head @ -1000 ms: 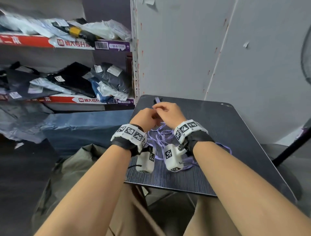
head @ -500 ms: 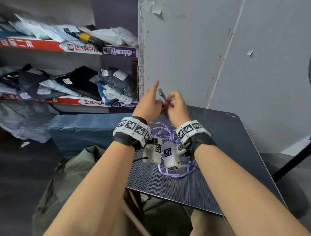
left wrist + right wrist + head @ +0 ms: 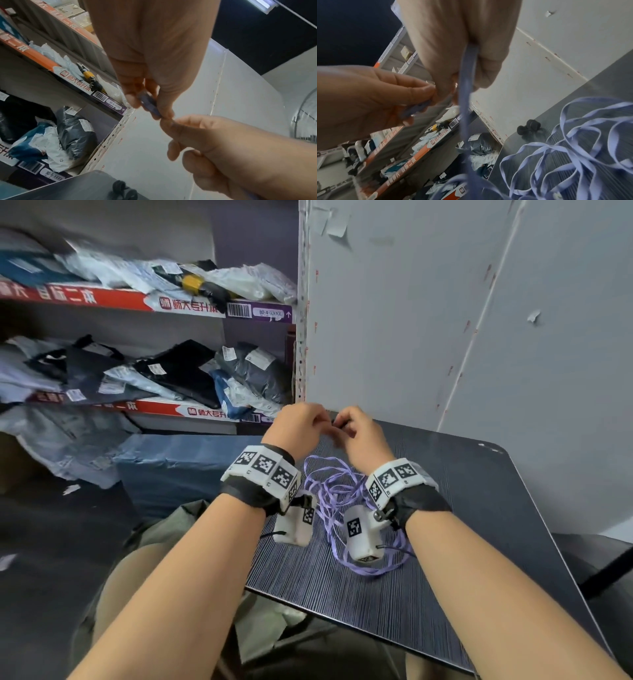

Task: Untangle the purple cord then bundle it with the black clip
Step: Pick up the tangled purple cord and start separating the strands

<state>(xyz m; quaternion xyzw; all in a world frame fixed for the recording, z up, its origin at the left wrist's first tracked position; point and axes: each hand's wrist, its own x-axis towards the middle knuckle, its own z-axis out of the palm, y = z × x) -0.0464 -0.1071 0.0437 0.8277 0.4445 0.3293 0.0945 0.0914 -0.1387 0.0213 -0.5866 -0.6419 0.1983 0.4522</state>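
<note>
The purple cord (image 3: 339, 487) lies in tangled loops on the dark table (image 3: 462, 508) between my wrists. One strand rises to my hands, which are lifted close together over the table's far left corner. My left hand (image 3: 308, 422) pinches a short length of cord (image 3: 148, 103) between thumb and fingertips. My right hand (image 3: 346, 429) grips the strand (image 3: 465, 81) that hangs down to the pile (image 3: 573, 148). The black clip (image 3: 529, 127) lies on the table near the far corner, apart from both hands; it also shows in the left wrist view (image 3: 123, 190).
Shelves (image 3: 191, 306) stacked with bagged clothing stand to the left. A grey wall panel (image 3: 411, 320) rises right behind the table. A blue-wrapped bundle (image 3: 178, 463) lies beside the table's left edge.
Both hands rose from the cord pile to above the table's far corner. The left index finger, pointing up half a second ago, is now curled onto the cord.
</note>
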